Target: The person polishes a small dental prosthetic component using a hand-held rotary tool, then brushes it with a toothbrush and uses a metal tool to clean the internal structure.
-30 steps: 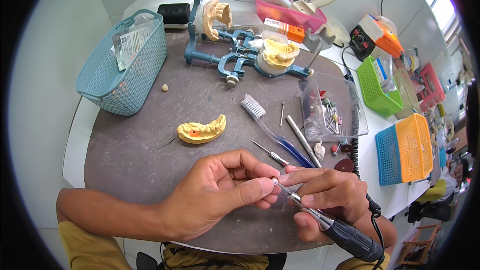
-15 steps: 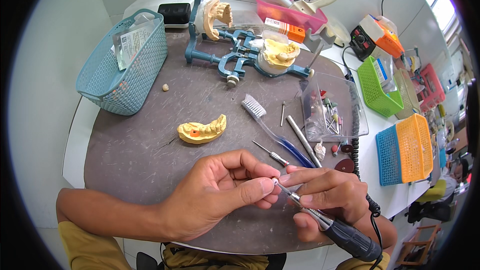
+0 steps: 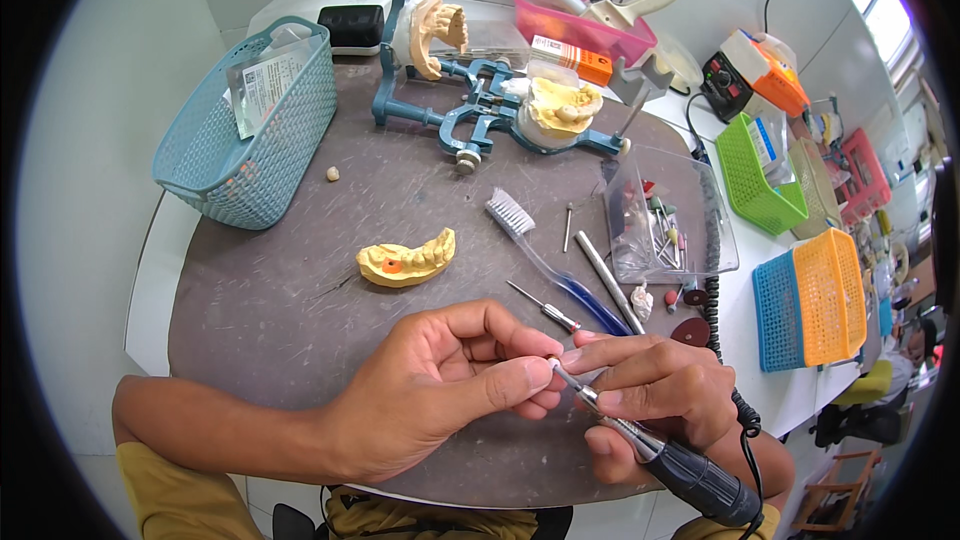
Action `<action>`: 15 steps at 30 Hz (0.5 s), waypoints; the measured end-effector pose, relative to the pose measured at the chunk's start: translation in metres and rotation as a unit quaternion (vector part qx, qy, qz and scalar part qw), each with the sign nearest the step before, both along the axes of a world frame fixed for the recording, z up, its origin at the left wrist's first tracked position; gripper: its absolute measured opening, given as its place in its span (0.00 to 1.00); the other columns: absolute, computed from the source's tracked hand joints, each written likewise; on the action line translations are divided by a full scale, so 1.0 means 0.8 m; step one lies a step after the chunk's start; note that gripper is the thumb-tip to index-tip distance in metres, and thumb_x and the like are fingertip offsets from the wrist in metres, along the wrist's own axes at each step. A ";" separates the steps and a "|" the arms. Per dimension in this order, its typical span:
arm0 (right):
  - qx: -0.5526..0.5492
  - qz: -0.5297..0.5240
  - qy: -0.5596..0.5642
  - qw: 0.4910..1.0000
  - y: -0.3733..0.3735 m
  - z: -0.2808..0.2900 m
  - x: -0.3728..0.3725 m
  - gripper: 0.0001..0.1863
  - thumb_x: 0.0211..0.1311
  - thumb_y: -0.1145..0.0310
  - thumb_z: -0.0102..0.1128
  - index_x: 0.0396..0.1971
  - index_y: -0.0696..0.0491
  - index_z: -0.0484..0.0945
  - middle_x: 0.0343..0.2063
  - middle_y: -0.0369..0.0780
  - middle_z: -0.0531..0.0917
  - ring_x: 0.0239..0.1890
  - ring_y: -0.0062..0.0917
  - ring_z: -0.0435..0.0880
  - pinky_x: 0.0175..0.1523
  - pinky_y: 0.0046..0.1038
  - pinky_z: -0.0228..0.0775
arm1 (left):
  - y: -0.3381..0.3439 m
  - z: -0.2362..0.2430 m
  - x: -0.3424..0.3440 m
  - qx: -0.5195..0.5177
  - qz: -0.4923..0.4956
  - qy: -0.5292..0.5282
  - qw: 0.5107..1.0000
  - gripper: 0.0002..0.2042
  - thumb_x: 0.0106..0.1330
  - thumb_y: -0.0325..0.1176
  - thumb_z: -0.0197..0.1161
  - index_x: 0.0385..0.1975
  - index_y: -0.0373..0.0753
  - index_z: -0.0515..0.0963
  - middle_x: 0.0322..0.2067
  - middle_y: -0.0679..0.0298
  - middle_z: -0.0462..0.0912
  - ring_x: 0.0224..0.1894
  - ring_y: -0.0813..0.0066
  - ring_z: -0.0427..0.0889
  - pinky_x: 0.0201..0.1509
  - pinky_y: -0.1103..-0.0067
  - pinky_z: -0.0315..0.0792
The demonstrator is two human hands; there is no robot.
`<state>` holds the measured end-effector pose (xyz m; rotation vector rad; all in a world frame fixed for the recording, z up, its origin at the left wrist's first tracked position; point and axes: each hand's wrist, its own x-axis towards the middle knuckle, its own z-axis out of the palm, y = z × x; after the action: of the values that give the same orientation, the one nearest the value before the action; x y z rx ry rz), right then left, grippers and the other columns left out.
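Between the thumb and forefinger of my left hand (image 3: 450, 375) a tiny whitish dental crown (image 3: 554, 365) is pinched, mostly hidden by the fingertips. My right hand (image 3: 668, 385) grips a rotary handpiece (image 3: 700, 480) with a silver nose and dark body like a pen. Its bur tip meets the crown, and the hands' fingertips come close together there. Beyond them lies a yellow plaster tooth model (image 3: 408, 260) with an orange-red spot. A small screwdriver-like tool (image 3: 545, 308) and a toothbrush (image 3: 550, 260) rest just past my fingers.
A blue articulator (image 3: 470, 120) with plaster casts stands at the back. Left is a blue basket (image 3: 250, 130), with a loose tooth-coloured crown (image 3: 333, 174) near it. A clear box (image 3: 720, 258) of burs, a metal rod (image 3: 608, 280) and a coiled cord (image 3: 711, 315) lie right.
Almost nothing differs. The handpiece tip and crown have shifted very slightly between my fingers; both hands keep their grips.
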<state>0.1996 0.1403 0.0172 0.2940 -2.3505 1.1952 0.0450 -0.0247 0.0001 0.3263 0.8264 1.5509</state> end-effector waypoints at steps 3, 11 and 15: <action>-0.009 -0.010 0.025 1.000 -0.003 0.002 -0.005 0.14 0.47 0.80 0.73 0.33 0.61 0.76 0.30 0.47 0.84 0.43 0.44 0.87 0.51 0.43 0.82 | 0.000 0.000 0.000 0.000 0.001 -0.002 1.000 0.08 0.69 0.23 0.59 0.45 0.32 0.74 0.40 0.56 0.82 0.44 0.72 0.84 0.48 0.77 0.80; -0.026 -0.018 0.026 0.999 -0.004 0.000 -0.002 0.14 0.47 0.81 0.72 0.34 0.60 0.76 0.31 0.46 0.84 0.43 0.44 0.87 0.51 0.44 0.81 | 0.001 0.002 0.000 -0.001 -0.002 0.000 1.000 0.08 0.70 0.24 0.59 0.46 0.32 0.74 0.39 0.56 0.83 0.43 0.72 0.84 0.48 0.76 0.80; -0.021 0.001 -0.009 1.000 -0.001 0.001 0.003 0.16 0.53 0.76 0.70 0.39 0.57 0.74 0.33 0.44 0.81 0.47 0.45 0.85 0.57 0.50 0.76 | 0.000 0.002 0.000 -0.001 -0.003 0.005 1.000 0.08 0.70 0.24 0.59 0.46 0.32 0.74 0.39 0.56 0.83 0.43 0.72 0.84 0.49 0.76 0.79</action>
<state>0.2024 0.1394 0.0183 0.2723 -2.3368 1.2521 0.0450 -0.0245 0.0016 0.3339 0.8345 1.5437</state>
